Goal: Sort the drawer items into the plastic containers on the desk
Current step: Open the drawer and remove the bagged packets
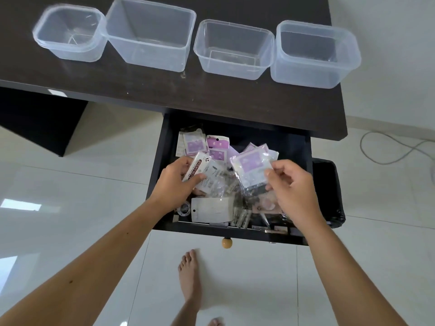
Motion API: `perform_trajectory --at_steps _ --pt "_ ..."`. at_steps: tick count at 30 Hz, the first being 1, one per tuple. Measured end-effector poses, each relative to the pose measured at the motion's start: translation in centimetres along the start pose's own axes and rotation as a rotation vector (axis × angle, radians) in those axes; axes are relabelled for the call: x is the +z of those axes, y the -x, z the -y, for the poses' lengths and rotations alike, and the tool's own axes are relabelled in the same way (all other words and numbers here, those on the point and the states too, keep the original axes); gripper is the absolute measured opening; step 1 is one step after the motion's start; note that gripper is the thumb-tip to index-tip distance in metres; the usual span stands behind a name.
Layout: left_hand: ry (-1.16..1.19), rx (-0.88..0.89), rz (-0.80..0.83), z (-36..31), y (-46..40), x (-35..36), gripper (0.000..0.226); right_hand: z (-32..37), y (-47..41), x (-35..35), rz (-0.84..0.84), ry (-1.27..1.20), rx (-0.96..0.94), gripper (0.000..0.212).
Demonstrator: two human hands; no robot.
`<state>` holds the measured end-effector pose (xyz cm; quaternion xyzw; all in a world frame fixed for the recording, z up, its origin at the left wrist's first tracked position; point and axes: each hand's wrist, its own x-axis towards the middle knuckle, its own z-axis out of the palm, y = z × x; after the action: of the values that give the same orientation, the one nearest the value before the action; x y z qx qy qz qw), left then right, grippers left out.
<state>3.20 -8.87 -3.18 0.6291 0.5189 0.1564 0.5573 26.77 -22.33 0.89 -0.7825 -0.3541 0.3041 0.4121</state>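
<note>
The black drawer is pulled out, full of small plastic packets, purple cards, batteries and tape. My left hand grips a sticky notes pack together with a clear packet over the drawer's left side. Over the drawer's right half, my right hand pinches a clear packet with a purple card by its right edge. Four clear plastic containers stand in a row on the dark desk: a small one, a large one, a third and a fourth. All look empty.
A white tag card and batteries lie at the drawer's front. The wooden drawer knob points toward me. A black-lined bin stands right of the drawer. A cable trails on the white tiled floor. My bare foot is below.
</note>
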Motion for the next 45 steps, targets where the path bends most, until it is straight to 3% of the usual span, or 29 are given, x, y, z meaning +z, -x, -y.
perform_trajectory --at_steps 3,8,12,18,23,30,36,45 --pt "0.105 -0.014 0.044 0.0 -0.1 0.0 0.025 0.6 0.1 0.8 0.007 -0.115 0.049 0.009" --pt "0.328 -0.018 0.161 0.2 -0.2 -0.1 0.029 0.8 0.0 4.9 0.121 -0.076 0.100 0.021" --pt "0.220 0.055 0.219 1.0 -0.3 -0.1 0.035 0.5 0.2 7.0 0.179 -0.046 0.089 0.019" --pt "0.246 0.162 0.186 1.5 -0.5 -0.3 0.072 -1.3 -1.1 5.1 -0.061 0.051 0.036 0.007" --pt "0.170 0.184 0.162 2.0 -1.0 -0.1 0.050 -3.8 -3.9 4.1 -0.253 0.284 0.020 0.021" --pt "0.111 0.167 0.161 2.6 -1.3 -0.1 0.030 -4.8 -5.6 4.6 -0.290 0.366 0.195 0.059" --pt "0.092 0.136 0.138 2.7 -1.5 0.0 0.028 -4.2 -5.3 4.2 -0.329 0.253 0.145 0.012" --pt "-0.008 0.129 0.057 2.3 -1.0 -0.1 0.026 -0.8 -3.5 2.2 -0.223 -0.249 0.123 0.010"
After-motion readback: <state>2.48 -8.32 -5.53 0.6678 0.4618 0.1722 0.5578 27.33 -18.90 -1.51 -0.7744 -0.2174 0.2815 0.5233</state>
